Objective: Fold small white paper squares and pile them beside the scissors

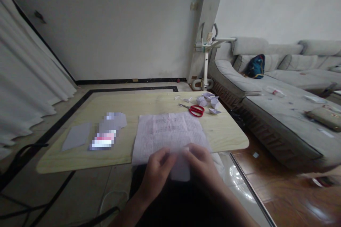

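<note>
Between my two hands, just over the table's near edge, is a small piece of white paper point(180, 171). My left hand point(161, 165) pinches its left side, and my right hand point(201, 159) grips the right side. Both hands are slightly blurred, and the paper's upper part is hard to make out. Beneath them a large printed sheet point(170, 127) lies on the table and hangs over the front edge. Beyond it rest red-handled scissors point(196, 110). Several folded paper pieces point(214, 103) sit close together at the table's back right.
On the left of the pale wooden table point(117, 158) lie a plain paper sheet point(76, 136) and a pixelated item point(103, 140). Small paper scraps point(188, 99) lie near the back edge. A grey sofa point(282, 113) stands to the right, a black metal frame point(23, 149) at left.
</note>
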A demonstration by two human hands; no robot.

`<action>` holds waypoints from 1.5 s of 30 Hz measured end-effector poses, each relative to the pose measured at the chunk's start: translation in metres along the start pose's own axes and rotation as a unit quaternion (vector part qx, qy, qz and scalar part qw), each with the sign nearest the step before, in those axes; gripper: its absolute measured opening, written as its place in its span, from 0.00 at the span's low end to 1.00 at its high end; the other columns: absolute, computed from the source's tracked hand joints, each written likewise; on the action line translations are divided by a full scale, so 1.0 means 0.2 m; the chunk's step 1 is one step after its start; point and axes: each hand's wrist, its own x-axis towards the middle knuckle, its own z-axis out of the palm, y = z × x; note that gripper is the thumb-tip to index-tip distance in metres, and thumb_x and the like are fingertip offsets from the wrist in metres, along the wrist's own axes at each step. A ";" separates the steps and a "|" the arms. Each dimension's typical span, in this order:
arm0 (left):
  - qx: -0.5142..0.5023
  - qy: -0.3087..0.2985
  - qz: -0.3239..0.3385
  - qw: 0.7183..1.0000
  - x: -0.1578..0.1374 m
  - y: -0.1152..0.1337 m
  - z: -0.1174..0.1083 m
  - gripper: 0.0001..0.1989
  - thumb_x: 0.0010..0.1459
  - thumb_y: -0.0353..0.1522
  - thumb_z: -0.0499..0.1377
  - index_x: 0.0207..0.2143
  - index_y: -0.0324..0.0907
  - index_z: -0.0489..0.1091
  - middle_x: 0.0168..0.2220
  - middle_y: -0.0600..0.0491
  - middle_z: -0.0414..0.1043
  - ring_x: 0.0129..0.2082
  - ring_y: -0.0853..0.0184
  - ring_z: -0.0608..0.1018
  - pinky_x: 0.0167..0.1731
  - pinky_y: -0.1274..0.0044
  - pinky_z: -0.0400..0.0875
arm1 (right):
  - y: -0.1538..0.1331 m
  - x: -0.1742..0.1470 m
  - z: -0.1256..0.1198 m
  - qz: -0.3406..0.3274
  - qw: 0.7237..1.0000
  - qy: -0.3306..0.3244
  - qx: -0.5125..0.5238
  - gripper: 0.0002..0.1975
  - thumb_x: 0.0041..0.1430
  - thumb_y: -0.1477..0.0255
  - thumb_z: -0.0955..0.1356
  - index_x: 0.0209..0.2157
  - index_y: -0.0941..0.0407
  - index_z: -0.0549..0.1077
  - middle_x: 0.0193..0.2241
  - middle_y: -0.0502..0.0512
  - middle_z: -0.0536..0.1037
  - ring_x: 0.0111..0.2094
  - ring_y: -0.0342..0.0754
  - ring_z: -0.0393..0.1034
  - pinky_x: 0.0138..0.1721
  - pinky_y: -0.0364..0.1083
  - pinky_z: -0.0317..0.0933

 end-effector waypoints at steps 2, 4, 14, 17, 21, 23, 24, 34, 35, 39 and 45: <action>0.001 0.002 0.007 1.000 0.00 0.00 0.00 0.15 0.59 0.38 0.56 0.22 0.42 0.63 0.21 0.59 0.59 0.23 0.71 0.64 0.22 0.82 0.62 | 0.00 0.00 0.00 0.002 1.000 0.015 -0.009 0.16 0.56 0.61 0.71 0.24 0.58 0.70 0.20 0.46 0.66 0.23 0.41 0.60 0.23 0.40 0.55; 0.002 0.005 0.011 1.000 -0.01 0.00 0.00 0.15 0.59 0.38 0.56 0.22 0.43 0.62 0.20 0.60 0.57 0.22 0.71 0.63 0.21 0.82 0.61 | 0.00 0.00 0.00 0.000 1.000 0.028 -0.014 0.16 0.55 0.61 0.71 0.22 0.58 0.69 0.19 0.46 0.65 0.22 0.41 0.59 0.22 0.40 0.54; -0.021 0.001 0.004 1.000 0.00 0.00 0.00 0.13 0.58 0.38 0.58 0.24 0.42 0.67 0.21 0.59 0.62 0.23 0.70 0.67 0.22 0.82 0.63 | -0.02 -0.02 0.01 -0.009 0.998 0.017 -0.057 0.16 0.56 0.61 0.70 0.24 0.59 0.71 0.20 0.47 0.67 0.24 0.42 0.61 0.24 0.41 0.55; -0.020 0.005 -0.003 1.000 -0.01 -0.01 0.00 0.14 0.59 0.38 0.59 0.23 0.41 0.66 0.21 0.59 0.61 0.23 0.71 0.66 0.22 0.82 0.62 | -0.03 -0.02 0.01 -0.012 0.998 0.017 -0.064 0.16 0.56 0.61 0.69 0.23 0.59 0.70 0.19 0.47 0.66 0.23 0.42 0.60 0.23 0.41 0.55; -0.012 0.008 -0.009 1.000 -0.01 -0.01 0.00 0.14 0.58 0.38 0.59 0.23 0.42 0.65 0.21 0.60 0.60 0.23 0.71 0.65 0.23 0.82 0.63 | -0.03 -0.01 0.00 -0.006 0.998 0.015 -0.060 0.16 0.55 0.61 0.70 0.22 0.58 0.70 0.18 0.46 0.65 0.22 0.42 0.59 0.23 0.41 0.53; -0.013 0.008 -0.012 1.000 -0.01 -0.01 0.00 0.14 0.58 0.38 0.59 0.22 0.42 0.64 0.21 0.60 0.59 0.23 0.71 0.65 0.23 0.82 0.63 | -0.02 -0.01 0.00 -0.004 0.998 0.012 -0.057 0.16 0.55 0.61 0.71 0.22 0.58 0.71 0.19 0.47 0.66 0.22 0.42 0.60 0.23 0.41 0.54; -0.013 0.010 -0.012 1.000 -0.01 0.00 0.00 0.14 0.57 0.38 0.60 0.22 0.42 0.64 0.21 0.60 0.59 0.23 0.71 0.65 0.22 0.82 0.62 | -0.02 -0.01 0.00 -0.004 0.998 0.012 -0.057 0.16 0.55 0.61 0.71 0.23 0.58 0.71 0.19 0.47 0.67 0.23 0.42 0.60 0.23 0.41 0.54; 0.002 0.013 -0.004 1.000 -0.01 0.00 0.00 0.13 0.59 0.38 0.57 0.24 0.41 0.68 0.22 0.58 0.64 0.25 0.69 0.68 0.24 0.81 0.65 | -0.03 -0.01 -0.01 -0.013 0.998 0.008 -0.064 0.16 0.55 0.63 0.70 0.20 0.57 0.70 0.18 0.46 0.65 0.22 0.42 0.58 0.23 0.41 0.53; 0.004 0.013 -0.005 1.000 -0.01 0.00 0.00 0.13 0.59 0.38 0.57 0.24 0.41 0.67 0.22 0.58 0.63 0.25 0.69 0.68 0.24 0.81 0.65 | -0.04 -0.02 0.00 -0.010 0.998 0.008 -0.064 0.16 0.55 0.63 0.70 0.20 0.57 0.70 0.18 0.46 0.65 0.22 0.42 0.58 0.23 0.41 0.53; 0.004 0.011 0.000 1.000 -0.01 0.00 0.00 0.14 0.59 0.38 0.58 0.24 0.41 0.67 0.21 0.59 0.62 0.24 0.70 0.67 0.23 0.82 0.64 | -0.05 -0.02 0.00 -0.006 0.998 0.004 -0.065 0.15 0.55 0.62 0.69 0.21 0.57 0.71 0.19 0.47 0.66 0.23 0.43 0.58 0.24 0.42 0.54; -0.004 0.007 -0.009 1.000 -0.02 0.00 -0.01 0.14 0.60 0.39 0.58 0.25 0.41 0.68 0.22 0.58 0.64 0.25 0.70 0.69 0.24 0.82 0.64 | -0.05 -0.02 0.00 0.000 0.998 0.006 -0.057 0.16 0.55 0.61 0.70 0.20 0.57 0.70 0.19 0.47 0.65 0.22 0.42 0.57 0.23 0.42 0.53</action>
